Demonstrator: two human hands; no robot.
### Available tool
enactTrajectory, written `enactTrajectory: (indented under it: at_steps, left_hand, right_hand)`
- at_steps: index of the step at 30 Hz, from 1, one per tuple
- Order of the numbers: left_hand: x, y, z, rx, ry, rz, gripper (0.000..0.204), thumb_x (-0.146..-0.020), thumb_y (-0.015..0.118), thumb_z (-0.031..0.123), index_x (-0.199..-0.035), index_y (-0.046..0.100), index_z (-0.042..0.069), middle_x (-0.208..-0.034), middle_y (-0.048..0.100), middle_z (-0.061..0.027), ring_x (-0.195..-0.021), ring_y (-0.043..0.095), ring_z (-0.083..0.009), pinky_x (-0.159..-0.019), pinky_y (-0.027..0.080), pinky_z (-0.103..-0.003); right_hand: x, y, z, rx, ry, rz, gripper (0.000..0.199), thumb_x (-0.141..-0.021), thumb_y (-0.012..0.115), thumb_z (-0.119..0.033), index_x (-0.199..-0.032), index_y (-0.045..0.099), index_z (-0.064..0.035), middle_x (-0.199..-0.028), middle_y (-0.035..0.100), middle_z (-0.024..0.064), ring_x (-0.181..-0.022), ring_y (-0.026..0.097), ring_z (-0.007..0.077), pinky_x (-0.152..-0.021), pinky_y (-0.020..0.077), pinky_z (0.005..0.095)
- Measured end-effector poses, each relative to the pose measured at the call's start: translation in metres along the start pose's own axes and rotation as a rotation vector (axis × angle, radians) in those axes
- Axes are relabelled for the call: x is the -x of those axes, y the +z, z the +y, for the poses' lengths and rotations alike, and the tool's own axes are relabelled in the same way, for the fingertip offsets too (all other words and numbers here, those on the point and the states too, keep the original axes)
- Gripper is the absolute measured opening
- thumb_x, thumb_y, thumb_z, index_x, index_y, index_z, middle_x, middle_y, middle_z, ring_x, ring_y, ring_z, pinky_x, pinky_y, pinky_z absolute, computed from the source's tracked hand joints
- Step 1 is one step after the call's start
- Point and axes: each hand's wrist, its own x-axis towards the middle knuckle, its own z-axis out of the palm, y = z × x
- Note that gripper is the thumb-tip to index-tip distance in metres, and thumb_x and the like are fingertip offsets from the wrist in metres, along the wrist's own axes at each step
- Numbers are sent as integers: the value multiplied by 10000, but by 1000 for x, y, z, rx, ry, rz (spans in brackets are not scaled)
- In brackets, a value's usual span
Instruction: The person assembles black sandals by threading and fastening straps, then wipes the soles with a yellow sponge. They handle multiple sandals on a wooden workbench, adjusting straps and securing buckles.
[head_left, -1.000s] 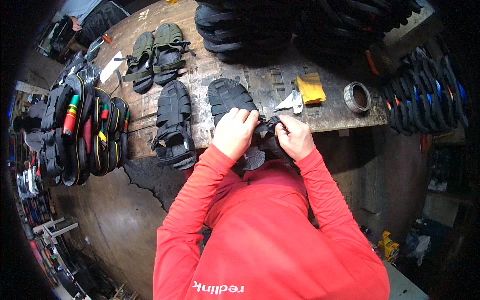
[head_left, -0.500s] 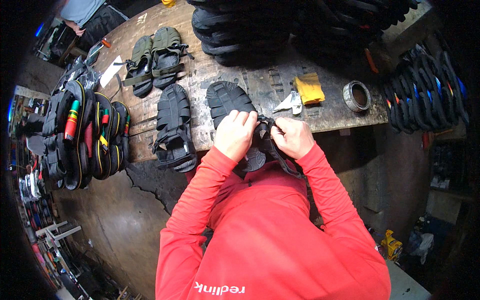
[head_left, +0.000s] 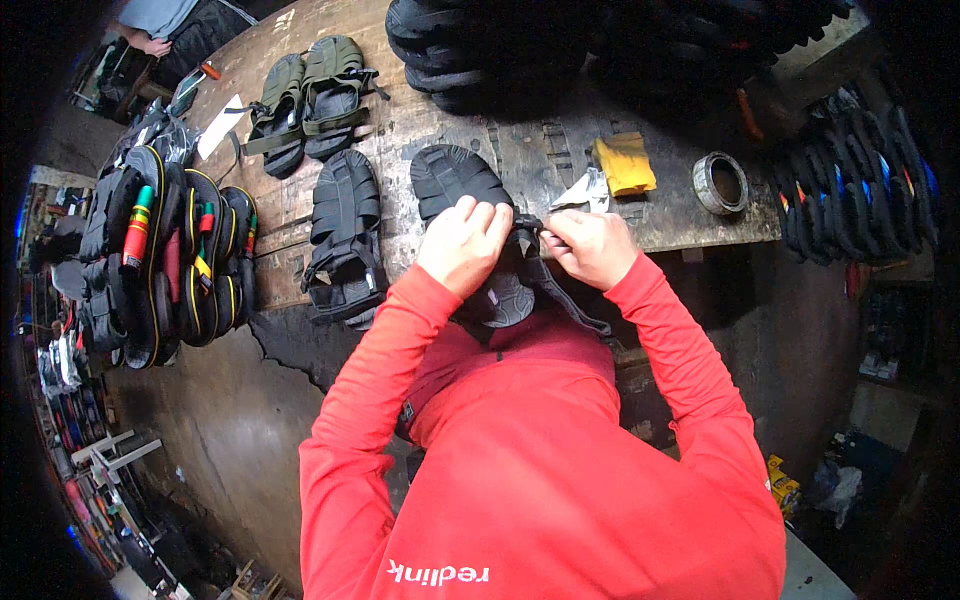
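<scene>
Black sandal | left hand, right hand both clamped on its strap (over wooden bench)

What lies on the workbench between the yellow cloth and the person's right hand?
A small pale scrap, paper or cloth, lies between the yellow cloth and the right hand, seen in the head view.

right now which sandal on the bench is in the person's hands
The black sandal at the bench's near edge, sole up, gripped by both hands; the other black one and the olive pair lie untouched.

We see dim, soft light falling from above; fisheye bending curves the edges, corners go black, and detail stays slightly soft.
</scene>
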Motion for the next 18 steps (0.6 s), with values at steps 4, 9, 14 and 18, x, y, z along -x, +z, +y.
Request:
enactTrajectory:
  at_steps: [4, 9, 14, 18]
  left_hand:
    - [-4, 12, -5, 4, 75, -32, 202, -852, 635, 184, -1018, 630, 68, -818, 557, -47, -798, 573, -214, -655, 510, -330]
    - [-2, 3, -2, 51, 32, -48, 173, -866, 652, 241, -874, 599, 76, -837, 579, -62, -837, 593, -233, -662, 534, -334]
    - [26, -19, 33, -108, -741, -280, 521, -838, 714, 559, -810, 582, 55, -767, 614, -139, -634, 658, -324, -526, 536, -416]
    - [46, -12, 48, 80, -624, -49, 311, -908, 690, 337, -846, 581, 53, -730, 654, -176, -635, 680, -354, -566, 558, -438]
  right_hand:
    - [24, 7, 4, 54, 82, 3, 126, -848, 688, -147, -867, 570, -111, -756, 617, 76, -669, 666, 297, -563, 524, 431]
    - [43, 5, 2, 1, 161, 68, 145, -855, 729, -161, -882, 605, -91, -746, 600, 78, -630, 645, 271, -558, 516, 391]
    - [17, -32, -12, -100, 203, 137, 502, -728, 875, -249, -1122, 632, -54, -984, 641, 109, -825, 673, 252, -656, 552, 355]
    - [-43, 4, -35, -24, -116, -97, 603, -748, 815, -282, -1298, 582, -203, -1196, 578, 120, -844, 699, 299, -672, 576, 377]
